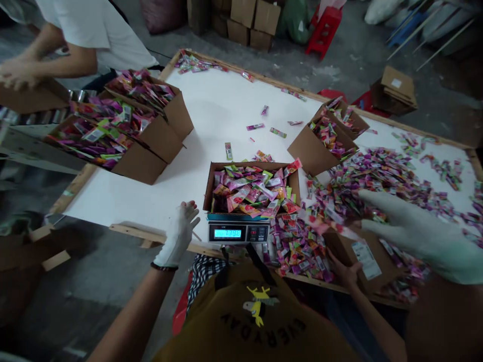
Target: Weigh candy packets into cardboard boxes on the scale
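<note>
Working at a white table (226,110) with a wooden frame, we hold our left hand (177,234), in a white glove, just beside the cardboard box (252,164) that sits on a digital scale (237,232). Its fingers (189,211) are spread apart and grip nothing. The box is heaped with bright pink and green packets (252,191), and the scale's lit display is too blurred to read with confidence. Our right hand (418,236), also gloved, hangs open over a wide spill of loose packets (377,186) to the right of the box, its fingers (385,206) stretched out close together and clamped on nothing we can make out. Just below it, another person's bare hand (341,274) grips a labelled box (388,266). Across the table, a tilted box (313,151) stands among the scattered packets, and three filled boxes (138,168) lie overlapping at the left. At the top left, a co-worker's hands (17,73) hold one more box (33,98) at the table's edge.
</note>
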`<state>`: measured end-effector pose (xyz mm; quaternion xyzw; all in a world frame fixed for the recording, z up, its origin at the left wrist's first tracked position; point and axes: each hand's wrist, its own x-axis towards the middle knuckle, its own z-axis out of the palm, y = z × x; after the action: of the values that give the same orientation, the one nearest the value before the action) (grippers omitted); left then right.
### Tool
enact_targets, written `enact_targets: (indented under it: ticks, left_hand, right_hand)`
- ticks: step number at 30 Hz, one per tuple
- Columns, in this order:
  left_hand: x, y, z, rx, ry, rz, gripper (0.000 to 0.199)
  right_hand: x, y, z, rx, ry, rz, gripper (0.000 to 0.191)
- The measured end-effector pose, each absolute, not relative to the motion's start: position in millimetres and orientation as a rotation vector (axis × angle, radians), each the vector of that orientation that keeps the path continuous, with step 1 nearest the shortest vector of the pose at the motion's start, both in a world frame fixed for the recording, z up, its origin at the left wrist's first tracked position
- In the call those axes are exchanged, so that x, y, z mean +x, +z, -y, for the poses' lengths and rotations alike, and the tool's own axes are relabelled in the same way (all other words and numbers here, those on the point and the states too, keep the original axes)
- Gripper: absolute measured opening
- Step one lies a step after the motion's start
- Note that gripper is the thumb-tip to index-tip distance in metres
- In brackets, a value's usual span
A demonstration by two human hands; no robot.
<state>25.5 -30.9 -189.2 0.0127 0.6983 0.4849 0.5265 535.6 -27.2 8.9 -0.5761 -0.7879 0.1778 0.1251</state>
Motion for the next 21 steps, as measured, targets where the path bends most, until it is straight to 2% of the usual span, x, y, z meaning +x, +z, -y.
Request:
enact_targets:
  ticks: [4, 7, 11, 13, 17, 21]
  left_hand:
    - [29, -186, 33, 0.045, 1.177, -1.659, 0.034]
    - [31, -180, 39, 0.016, 1.184, -1.664, 0.033]
    - [26, -178, 53, -0.025, 1.191, -1.678, 0.033]
    - [22, -180, 61, -0.029, 1.185, -1.694, 0.033]
    - [17, -180, 63, 0.165, 1.214, -1.729, 0.037]
    - [25, -153, 30, 0.619, 1.326, -1.628, 0.048]
  right_hand:
    - [456, 11, -3, -1.561, 0.533, 2.379, 0.033]
    - [387, 3, -33, -1.505, 0.493, 2.524, 0.035]
    - [325, -17, -60, -1.770, 0.455, 2.795, 0.044]
    - [310, -27, -67, -1.854, 0.456, 2.859, 0.044]
    - [304, -36, -69, -1.867, 0.490, 2.859, 0.030]
    - [321, -13, -60, -1.932, 0.524, 2.739, 0.024]
